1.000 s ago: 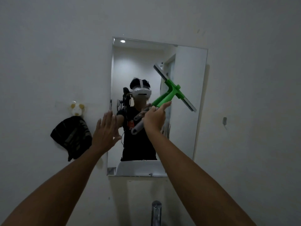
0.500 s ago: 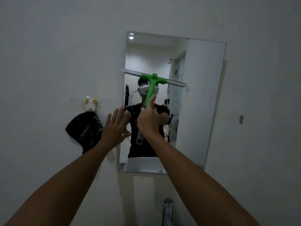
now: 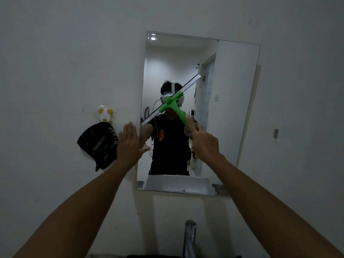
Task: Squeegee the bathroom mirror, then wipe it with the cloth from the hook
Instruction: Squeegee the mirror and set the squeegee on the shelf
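Squeegee (image 3: 172, 103) tilted on mirror (image 3: 232, 90) — right hand (image 3: 203, 144) gripping handle.

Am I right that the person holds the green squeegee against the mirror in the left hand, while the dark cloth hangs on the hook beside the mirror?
Not quite: the head view shows the green squeegee gripped in the right hand, not the left. The left hand is open and flat at the left edge of the mirror. The dark cloth does hang on the hook beside the mirror.
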